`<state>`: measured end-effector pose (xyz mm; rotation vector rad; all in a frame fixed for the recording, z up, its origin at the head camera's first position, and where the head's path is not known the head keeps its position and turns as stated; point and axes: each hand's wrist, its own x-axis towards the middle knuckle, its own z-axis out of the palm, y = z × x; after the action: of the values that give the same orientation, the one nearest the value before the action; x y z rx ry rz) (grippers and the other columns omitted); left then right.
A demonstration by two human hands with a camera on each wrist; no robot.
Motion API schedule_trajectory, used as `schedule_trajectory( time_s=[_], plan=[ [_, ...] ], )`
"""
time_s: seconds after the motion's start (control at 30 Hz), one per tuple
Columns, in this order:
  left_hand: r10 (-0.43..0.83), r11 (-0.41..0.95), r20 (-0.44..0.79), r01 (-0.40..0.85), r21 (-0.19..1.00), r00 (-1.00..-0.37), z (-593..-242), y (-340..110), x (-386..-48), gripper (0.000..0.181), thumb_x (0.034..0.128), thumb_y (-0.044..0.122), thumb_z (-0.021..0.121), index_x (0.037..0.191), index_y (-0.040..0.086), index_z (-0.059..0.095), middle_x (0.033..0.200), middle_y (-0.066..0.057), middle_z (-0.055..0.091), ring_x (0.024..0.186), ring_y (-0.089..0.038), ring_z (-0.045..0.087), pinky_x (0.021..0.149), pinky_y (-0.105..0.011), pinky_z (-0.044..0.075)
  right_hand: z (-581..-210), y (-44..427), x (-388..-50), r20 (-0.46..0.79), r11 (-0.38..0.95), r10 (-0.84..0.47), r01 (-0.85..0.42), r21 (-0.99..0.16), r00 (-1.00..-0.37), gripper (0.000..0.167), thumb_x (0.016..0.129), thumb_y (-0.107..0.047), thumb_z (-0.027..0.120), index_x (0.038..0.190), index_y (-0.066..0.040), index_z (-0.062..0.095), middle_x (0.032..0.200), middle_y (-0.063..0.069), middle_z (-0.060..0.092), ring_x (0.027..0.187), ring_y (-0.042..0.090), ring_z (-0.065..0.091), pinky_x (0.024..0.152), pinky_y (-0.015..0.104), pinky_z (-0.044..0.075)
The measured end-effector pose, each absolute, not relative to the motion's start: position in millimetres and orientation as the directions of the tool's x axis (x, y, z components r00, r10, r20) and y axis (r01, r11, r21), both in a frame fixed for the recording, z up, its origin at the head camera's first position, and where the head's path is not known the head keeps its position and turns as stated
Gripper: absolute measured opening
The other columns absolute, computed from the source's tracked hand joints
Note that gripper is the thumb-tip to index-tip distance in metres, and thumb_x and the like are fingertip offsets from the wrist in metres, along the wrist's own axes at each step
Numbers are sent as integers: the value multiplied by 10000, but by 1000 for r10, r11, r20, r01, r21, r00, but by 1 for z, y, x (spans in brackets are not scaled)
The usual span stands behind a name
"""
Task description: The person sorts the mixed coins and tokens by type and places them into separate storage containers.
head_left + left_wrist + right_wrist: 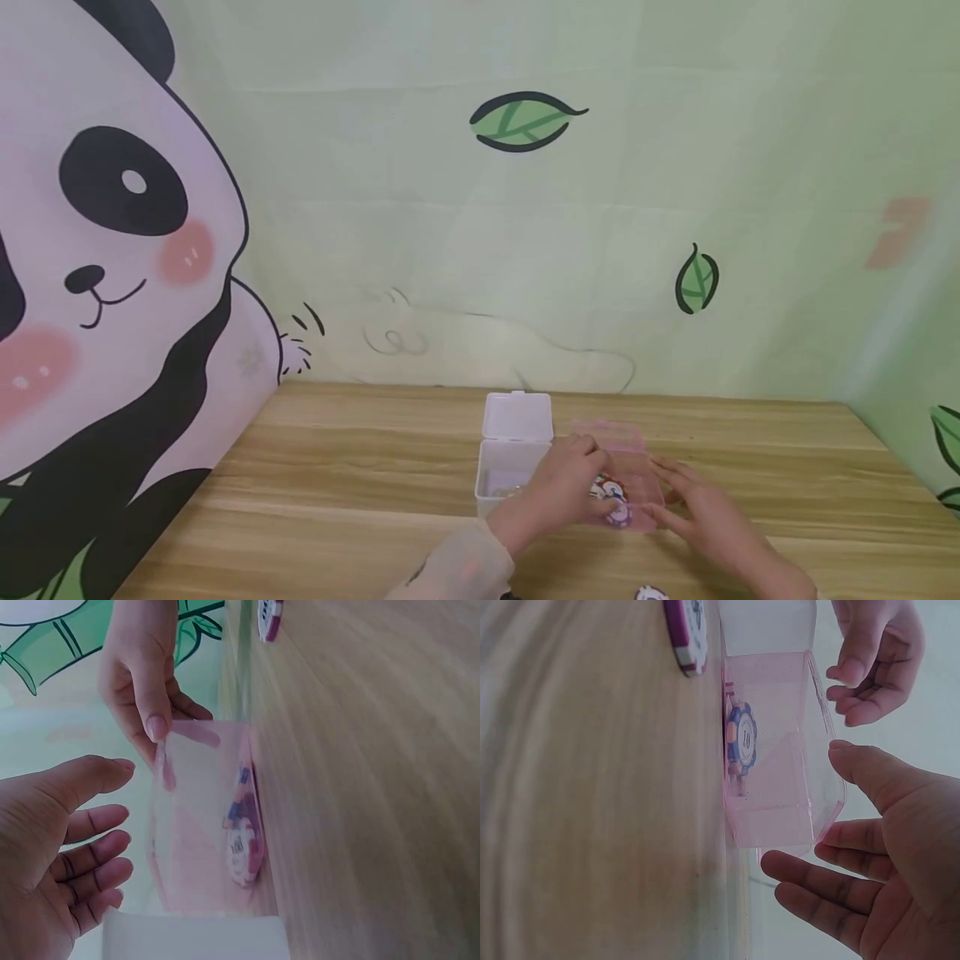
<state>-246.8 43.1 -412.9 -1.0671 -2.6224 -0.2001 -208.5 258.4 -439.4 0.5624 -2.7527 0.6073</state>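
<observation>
A clear pink plastic box (pixel 636 468) stands on the table with its lid laid back. Several poker chips (pixel 618 510) lie inside; a blue one (pixel 744 740) marked 10 shows through the wall in the right wrist view. My right hand (pixel 705 515) holds the box at its right side, the thumb at one corner and fingers along another wall. Over the box's left side hovers my left hand (pixel 564 482), its fingers loosely bent and apart with nothing between them, as the left wrist view shows.
Left of the pink box, close by, is a white box (pixel 489 505) with its lid (pixel 517 417) tipped back; some small contents show at its bottom. One more poker chip (pixel 651 593) lies on the wooden table (pixel 360 475) near the front. A panda-printed cloth (pixel 420 208) hangs behind.
</observation>
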Motion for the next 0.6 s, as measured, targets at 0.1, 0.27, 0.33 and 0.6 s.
schedule_trajectory(
  time_s=[0.1,0.27,0.33,0.6],
  plan=[
    [665,700,332,714,35,-669,-411,44,-243,306,794,441,737,980,207,671,899,95,558,869,-54,501,828,-182,413,-439,259,-208,346,834,-318,-434,-341,-883,569,829,-248,728,1289,41,559,1341,205,561,828,152,686,810,421,564],
    [695,668,367,744,-11,-619,-406,43,-235,282,802,439,727,956,207,684,882,94,558,852,-52,505,786,-171,411,-439,259,-209,317,833,-301,-410,-372,-899,566,860,-276,704,1307,33,548,1331,200,571,856,174,688,781,392,573],
    [702,661,373,750,-24,-606,-405,44,-232,289,803,443,731,956,203,685,903,84,575,867,-58,527,794,-176,431,-438,259,-209,294,830,-295,-396,-393,-909,573,872,-294,690,1319,31,538,1336,208,565,872,189,690,781,392,574],
    [717,631,403,775,-30,-568,-409,43,-223,300,784,438,754,945,203,664,944,97,615,926,-55,565,836,-187,455,-438,259,-210,300,820,-302,-407,-402,-905,569,864,-275,698,1311,39,539,1329,227,560,866,204,695,794,414,571]
  ],
)
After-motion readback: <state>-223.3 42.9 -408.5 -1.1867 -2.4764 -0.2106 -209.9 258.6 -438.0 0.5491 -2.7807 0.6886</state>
